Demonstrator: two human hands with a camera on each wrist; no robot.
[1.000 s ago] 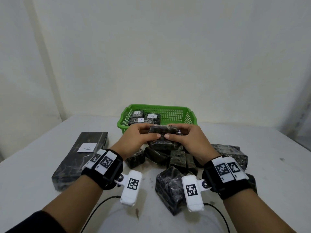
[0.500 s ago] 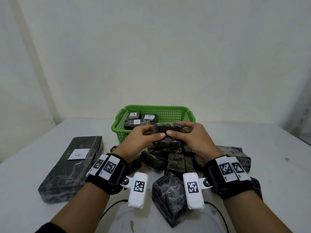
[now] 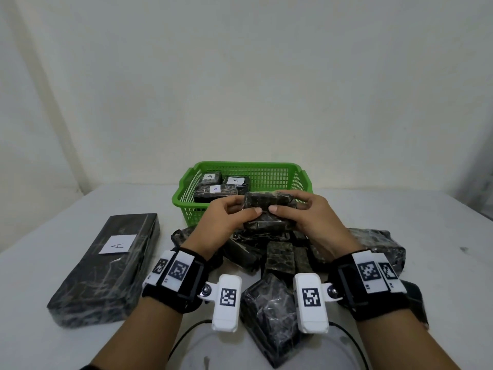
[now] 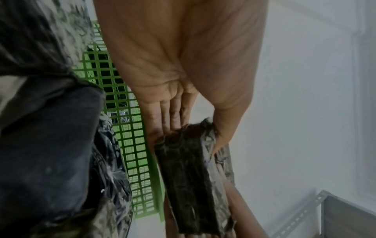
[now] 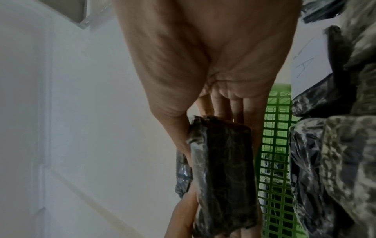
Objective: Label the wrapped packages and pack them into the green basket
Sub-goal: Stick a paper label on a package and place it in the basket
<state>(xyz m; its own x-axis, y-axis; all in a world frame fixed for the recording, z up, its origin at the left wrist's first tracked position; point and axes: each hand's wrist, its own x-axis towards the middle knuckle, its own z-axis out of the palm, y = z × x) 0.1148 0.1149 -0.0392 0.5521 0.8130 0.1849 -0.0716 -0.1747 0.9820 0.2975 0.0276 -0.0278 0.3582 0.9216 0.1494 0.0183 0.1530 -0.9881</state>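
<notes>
Gripping the small wrapped package (image 3: 268, 206) end to end just before the green basket (image 3: 266, 173), left hand (image 3: 226, 222) and right hand (image 3: 309, 220) both curled round it, judging it light, stiff, film-slick, best taken by its short ends.

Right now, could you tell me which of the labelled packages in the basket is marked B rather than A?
The right-hand package at the back of the basket: its white label reads B, while the one beside it and the front one read A.
</notes>
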